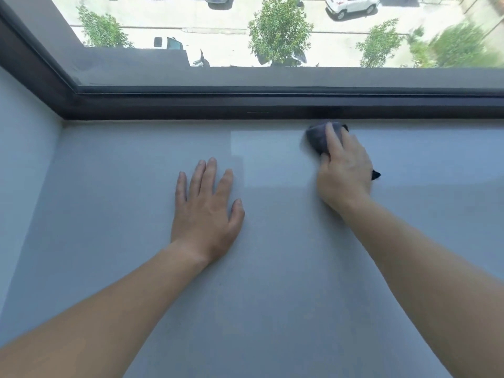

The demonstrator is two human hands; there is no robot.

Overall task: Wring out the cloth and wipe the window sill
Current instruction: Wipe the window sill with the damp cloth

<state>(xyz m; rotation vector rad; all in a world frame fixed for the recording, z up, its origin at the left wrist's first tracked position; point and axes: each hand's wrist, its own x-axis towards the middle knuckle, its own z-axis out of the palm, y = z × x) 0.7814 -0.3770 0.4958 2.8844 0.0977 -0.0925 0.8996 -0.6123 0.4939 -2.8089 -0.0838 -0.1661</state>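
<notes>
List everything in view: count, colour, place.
window sill: one, pale grey-blue, fills the lower view.
window frame: one, dark brown, along the sill's far edge and up the left.
cloth: one, dark grey, bunched on the sill by the frame, under the right hand.
trees: several, green, outside below.
cars: at least three, white or grey, on the street outside.
left hand: flat on the sill, empty.
right hand: pressing the cloth.

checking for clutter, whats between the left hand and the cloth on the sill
Nothing: in the head view, only bare sill lies between the left hand and the cloth.
</notes>
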